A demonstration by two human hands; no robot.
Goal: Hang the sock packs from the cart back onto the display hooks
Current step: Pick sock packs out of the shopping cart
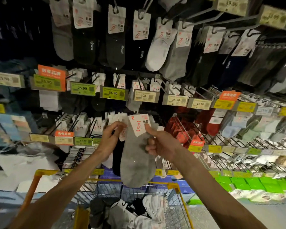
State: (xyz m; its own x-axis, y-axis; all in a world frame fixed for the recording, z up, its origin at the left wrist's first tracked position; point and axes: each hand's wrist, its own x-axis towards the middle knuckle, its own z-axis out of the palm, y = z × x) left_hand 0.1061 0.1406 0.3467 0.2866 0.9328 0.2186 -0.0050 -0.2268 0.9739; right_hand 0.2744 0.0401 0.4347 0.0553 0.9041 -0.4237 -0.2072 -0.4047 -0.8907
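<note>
A grey sock pack [135,159] with a white card label hangs in front of the third hook row. My right hand [162,142] grips it, thumb on the label's lower right corner, fingers curled on the sock. My left hand [111,136] pinches the white tags of packs hanging on a hook [117,119] just left of the label. Below, the wire cart [180,189] with yellow rim holds several loose sock packs [135,212] in white, grey and black.
Rows of display hooks with hanging socks and price tags [113,93] fill the wall. Red packs [182,129] hang to the right, green boxes [254,184] lie at lower right. White boxes [23,166] sit at lower left.
</note>
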